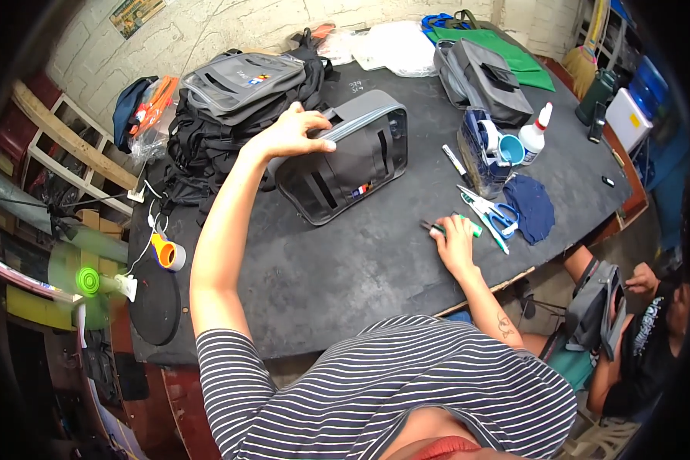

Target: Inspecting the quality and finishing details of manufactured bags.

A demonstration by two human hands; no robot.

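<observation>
The left hand point(295, 132) is closed over the top edge of a grey bag point(345, 157), fingers curled on the light grey strip along its upper rim, arm stretched forward from the shoulder. The bag stands on the dark table point(345, 268), its long axis slanting from near-left to far-right, so the left hand sits on the bag's left end and is far the nearer hand to it. The right hand point(452, 244) lies low on the table, well right of and nearer than the bag, pressed down on a green-handled tool point(451, 227); whether it grips it or only rests on it I cannot tell. Just beyond that hand lie blue-handled scissors point(500, 216) and a dark blue cloth point(530, 207). Behind the left hand a pile of bags point(238, 92) is stacked. Left of the left forearm lies an orange tape roll point(169, 253).
</observation>
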